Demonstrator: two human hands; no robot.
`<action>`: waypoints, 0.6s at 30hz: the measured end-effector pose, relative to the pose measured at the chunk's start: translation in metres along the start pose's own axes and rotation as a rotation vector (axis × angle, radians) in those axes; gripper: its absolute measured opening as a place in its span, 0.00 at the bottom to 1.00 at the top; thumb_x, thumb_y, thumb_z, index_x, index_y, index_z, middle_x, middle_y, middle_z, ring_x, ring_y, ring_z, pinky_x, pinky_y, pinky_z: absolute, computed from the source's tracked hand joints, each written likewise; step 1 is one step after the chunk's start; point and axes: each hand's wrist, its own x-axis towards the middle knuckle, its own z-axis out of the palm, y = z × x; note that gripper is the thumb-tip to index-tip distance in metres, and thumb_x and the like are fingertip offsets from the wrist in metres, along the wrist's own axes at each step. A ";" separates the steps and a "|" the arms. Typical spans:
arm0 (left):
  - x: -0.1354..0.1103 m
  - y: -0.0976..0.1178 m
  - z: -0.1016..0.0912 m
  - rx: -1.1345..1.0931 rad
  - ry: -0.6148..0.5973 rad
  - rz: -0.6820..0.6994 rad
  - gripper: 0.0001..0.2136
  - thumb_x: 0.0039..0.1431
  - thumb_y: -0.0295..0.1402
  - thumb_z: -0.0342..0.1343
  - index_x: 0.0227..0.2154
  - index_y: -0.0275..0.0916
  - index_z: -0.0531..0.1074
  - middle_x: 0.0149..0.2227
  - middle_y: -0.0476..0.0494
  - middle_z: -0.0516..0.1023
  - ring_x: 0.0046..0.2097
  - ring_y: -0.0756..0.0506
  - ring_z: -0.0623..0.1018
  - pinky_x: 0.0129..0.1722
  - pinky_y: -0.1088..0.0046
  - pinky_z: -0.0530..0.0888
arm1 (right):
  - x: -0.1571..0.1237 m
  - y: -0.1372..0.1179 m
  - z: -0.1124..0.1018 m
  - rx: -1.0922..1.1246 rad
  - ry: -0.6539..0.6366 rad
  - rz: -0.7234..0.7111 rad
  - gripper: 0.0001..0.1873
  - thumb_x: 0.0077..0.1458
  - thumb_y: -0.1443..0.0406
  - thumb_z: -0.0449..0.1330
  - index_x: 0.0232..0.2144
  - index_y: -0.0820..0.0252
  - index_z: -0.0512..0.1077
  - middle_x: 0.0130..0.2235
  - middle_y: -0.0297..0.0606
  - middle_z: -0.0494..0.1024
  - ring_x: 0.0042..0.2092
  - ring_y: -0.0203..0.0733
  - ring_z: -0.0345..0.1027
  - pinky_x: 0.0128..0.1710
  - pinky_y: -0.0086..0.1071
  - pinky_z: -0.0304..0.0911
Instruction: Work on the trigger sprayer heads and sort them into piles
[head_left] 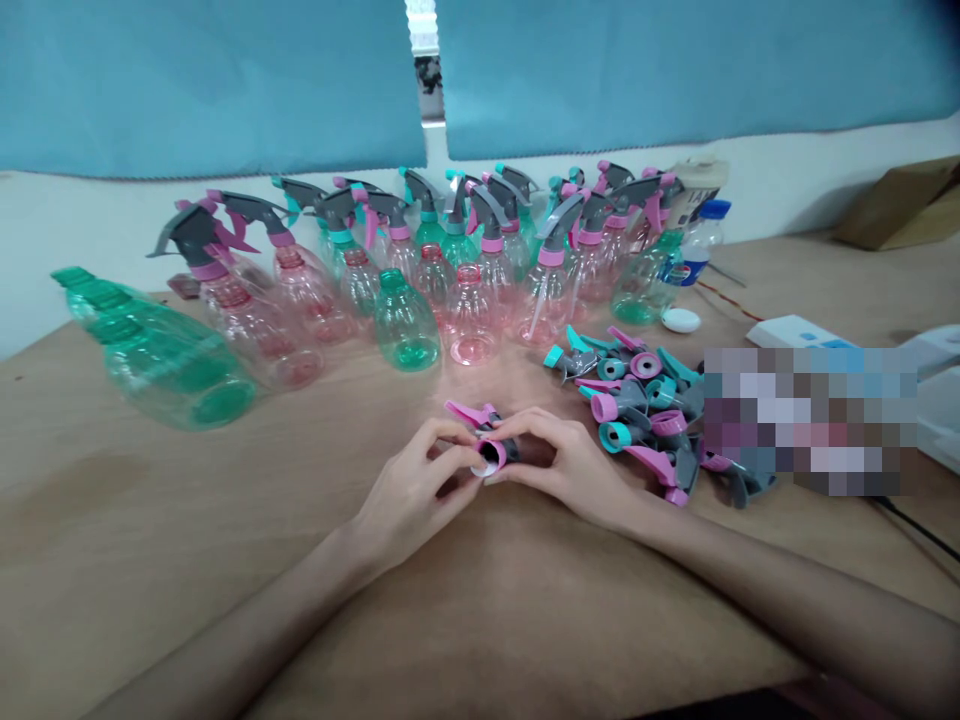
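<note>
From afar I see left hand (415, 487) and right hand (576, 466) pinching one pink-collared trigger sprayer (502, 455), far spray bottles (551, 295) topped, nearer open bottles (406, 322) and right-side loose sprayer heads (631, 397) remaining

Blue panels (675, 70), white wall (780, 185), brown tabletop (487, 610)

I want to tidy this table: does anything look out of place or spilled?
The blue-capped drink bottle, at the right end of the spray bottles, looks out of place: unlike them, it carries a printed label. I see no clear spill.
</note>
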 end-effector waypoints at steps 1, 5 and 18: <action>0.000 0.001 -0.001 0.006 0.008 0.005 0.05 0.59 0.24 0.53 0.34 0.40 0.71 0.41 0.45 0.69 0.35 0.51 0.75 0.34 0.74 0.76 | 0.000 0.000 0.000 0.000 0.004 0.000 0.14 0.49 0.62 0.67 0.40 0.52 0.74 0.42 0.35 0.79 0.46 0.42 0.71 0.48 0.39 0.65; 0.000 0.001 -0.002 0.015 0.024 0.030 0.05 0.58 0.23 0.54 0.34 0.40 0.71 0.39 0.46 0.70 0.34 0.52 0.74 0.33 0.76 0.75 | 0.000 0.000 0.001 0.008 0.013 -0.009 0.14 0.50 0.62 0.66 0.40 0.53 0.74 0.42 0.34 0.79 0.45 0.41 0.71 0.47 0.37 0.65; 0.000 0.002 -0.006 -0.002 0.121 0.039 0.06 0.58 0.22 0.54 0.35 0.39 0.70 0.35 0.47 0.72 0.34 0.51 0.75 0.33 0.76 0.75 | -0.001 -0.002 0.000 0.026 0.026 -0.002 0.13 0.49 0.61 0.67 0.40 0.53 0.74 0.41 0.35 0.79 0.45 0.42 0.71 0.46 0.39 0.66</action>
